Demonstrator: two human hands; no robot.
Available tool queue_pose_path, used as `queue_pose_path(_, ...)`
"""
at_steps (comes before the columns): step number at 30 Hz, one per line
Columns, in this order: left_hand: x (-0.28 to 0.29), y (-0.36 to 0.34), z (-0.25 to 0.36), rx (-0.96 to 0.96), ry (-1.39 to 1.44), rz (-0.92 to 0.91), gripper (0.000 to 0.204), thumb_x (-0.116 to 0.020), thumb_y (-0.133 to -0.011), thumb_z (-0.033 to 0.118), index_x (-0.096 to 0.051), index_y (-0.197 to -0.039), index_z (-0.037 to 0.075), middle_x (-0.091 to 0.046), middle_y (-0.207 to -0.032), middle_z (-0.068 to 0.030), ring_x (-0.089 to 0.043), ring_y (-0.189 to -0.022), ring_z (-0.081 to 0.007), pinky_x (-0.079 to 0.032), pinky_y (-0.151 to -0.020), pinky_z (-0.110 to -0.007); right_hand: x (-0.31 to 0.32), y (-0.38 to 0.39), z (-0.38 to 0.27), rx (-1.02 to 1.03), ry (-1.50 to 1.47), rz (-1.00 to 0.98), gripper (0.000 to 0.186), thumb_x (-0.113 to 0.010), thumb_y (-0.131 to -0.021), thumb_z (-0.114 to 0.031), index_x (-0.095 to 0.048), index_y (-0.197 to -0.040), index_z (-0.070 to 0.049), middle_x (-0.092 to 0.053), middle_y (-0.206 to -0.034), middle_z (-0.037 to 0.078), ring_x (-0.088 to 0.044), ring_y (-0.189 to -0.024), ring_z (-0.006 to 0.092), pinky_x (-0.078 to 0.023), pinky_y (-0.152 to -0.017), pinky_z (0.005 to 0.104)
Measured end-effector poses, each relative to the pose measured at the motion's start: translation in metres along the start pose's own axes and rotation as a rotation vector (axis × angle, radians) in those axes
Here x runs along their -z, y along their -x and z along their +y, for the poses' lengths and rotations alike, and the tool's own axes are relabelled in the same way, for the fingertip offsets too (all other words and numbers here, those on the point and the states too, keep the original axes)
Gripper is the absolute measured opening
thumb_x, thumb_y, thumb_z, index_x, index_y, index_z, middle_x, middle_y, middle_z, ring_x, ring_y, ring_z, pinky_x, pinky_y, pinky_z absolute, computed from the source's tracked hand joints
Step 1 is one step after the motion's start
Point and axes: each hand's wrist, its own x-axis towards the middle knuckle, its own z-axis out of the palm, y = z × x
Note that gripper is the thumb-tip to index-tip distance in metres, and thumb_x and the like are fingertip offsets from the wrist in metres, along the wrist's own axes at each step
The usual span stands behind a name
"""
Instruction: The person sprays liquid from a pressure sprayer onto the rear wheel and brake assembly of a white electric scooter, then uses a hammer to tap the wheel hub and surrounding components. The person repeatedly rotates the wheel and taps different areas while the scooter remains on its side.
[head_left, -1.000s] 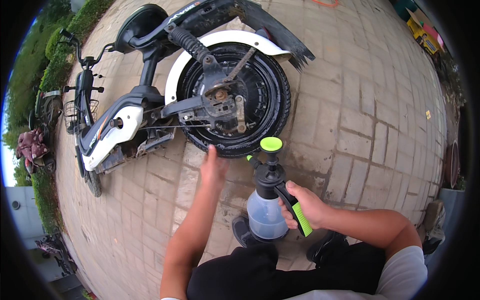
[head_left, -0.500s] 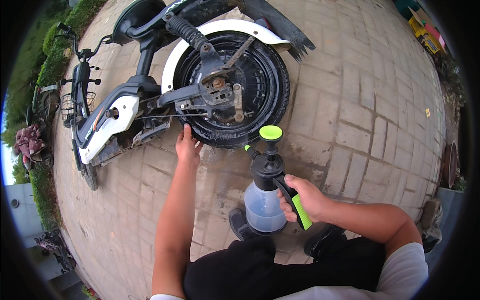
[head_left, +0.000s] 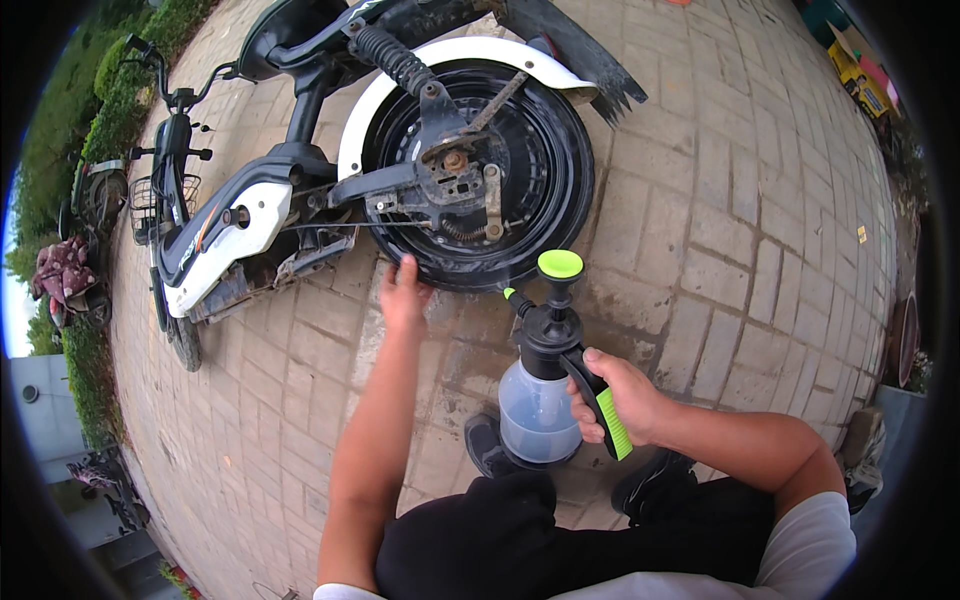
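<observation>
A pump spray bottle [head_left: 540, 405] with a clear body, black top and lime-green knob is in my right hand [head_left: 625, 400], whose fingers wrap round its handle. Some liquid shows inside, and the green-tipped nozzle [head_left: 515, 300] points at the lower edge of a black tyre [head_left: 470, 275]. My left hand [head_left: 405, 297] is at the tyre's lower left edge, fingers apart, one finger up against the rubber; the others are partly hidden. The wheel looks wet and its tread is smeared. It belongs to a white and black electric scooter [head_left: 240, 225].
A white mudguard [head_left: 355, 130] arches over the wheel, with a torn black flap [head_left: 610, 90] behind it. Brick paving [head_left: 720, 280] is damp below the tyre. A yellow box [head_left: 855, 80] lies far right; another bike [head_left: 95, 195] stands by the hedge at left.
The tyre's tread, distinct before, is now smeared, as if the wheel is turning. The whole view has shifted slightly; both hands keep their places by the tyre and on the bottle.
</observation>
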Motion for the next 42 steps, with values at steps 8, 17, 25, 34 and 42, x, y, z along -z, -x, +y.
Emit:
queue_pose_path(8,-0.007,0.029,-0.018,0.218,0.073,-0.007,0.048,-0.056,-0.092,0.046,-0.051,-0.118,0.006,-0.061,-0.106,-0.0082,-0.056,-0.097,-0.0225,-0.044,-0.084,-0.039,-0.002,-0.001,0.0,0.012,0.018,-0.025,0.046,-0.036,-0.097,-0.046,-0.047,-0.092,-0.002,-0.047,-0.062,0.009,-0.044,-0.046,0.018,-0.04,-0.048,0.0325)
queue_pose_path(17,-0.01,0.021,-0.022,0.187,-0.006,-0.043,0.042,-0.061,-0.091,0.04,-0.052,-0.108,0.002,-0.065,-0.086,-0.0076,-0.062,-0.073,-0.0194,-0.052,-0.071,-0.035,-0.002,-0.005,0.001,-0.008,0.018,-0.009,0.047,-0.035,-0.097,-0.047,-0.048,-0.092,-0.003,-0.047,-0.062,0.01,-0.043,-0.046,0.0198,-0.04,-0.048,0.0345)
queue_pose_path(25,0.009,0.002,0.001,0.166,0.048,0.07,0.048,-0.063,-0.089,0.044,-0.049,-0.121,0.01,-0.06,-0.101,0.0,-0.055,-0.09,-0.0157,-0.044,-0.078,-0.037,-0.002,-0.001,0.003,0.032,-0.001,-0.023,0.045,-0.038,-0.097,-0.046,-0.047,-0.09,-0.002,-0.046,-0.062,0.006,-0.043,-0.047,0.0155,-0.038,-0.045,0.0293)
queue_pose_path(34,-0.025,0.042,-0.034,0.299,0.087,-0.138,0.055,-0.063,-0.087,0.05,-0.055,-0.113,0.002,-0.062,-0.102,-0.0106,-0.058,-0.097,-0.0219,-0.047,-0.085,-0.038,-0.006,0.0,0.006,0.054,0.064,-0.034,0.058,-0.034,-0.096,-0.059,-0.047,-0.092,-0.002,-0.046,-0.063,0.008,-0.044,-0.048,0.0168,-0.04,-0.048,0.0312)
queue_pose_path(42,-0.001,0.004,-0.019,0.128,-0.057,0.026,0.048,-0.066,-0.086,0.044,-0.055,-0.104,0.001,-0.064,-0.084,-0.0049,-0.059,-0.072,-0.0174,-0.05,-0.069,-0.032,0.003,0.004,0.008,0.056,0.014,-0.008,0.058,-0.033,-0.096,-0.059,-0.048,-0.094,-0.002,-0.046,-0.063,0.009,-0.045,-0.048,0.0184,-0.04,-0.048,0.032)
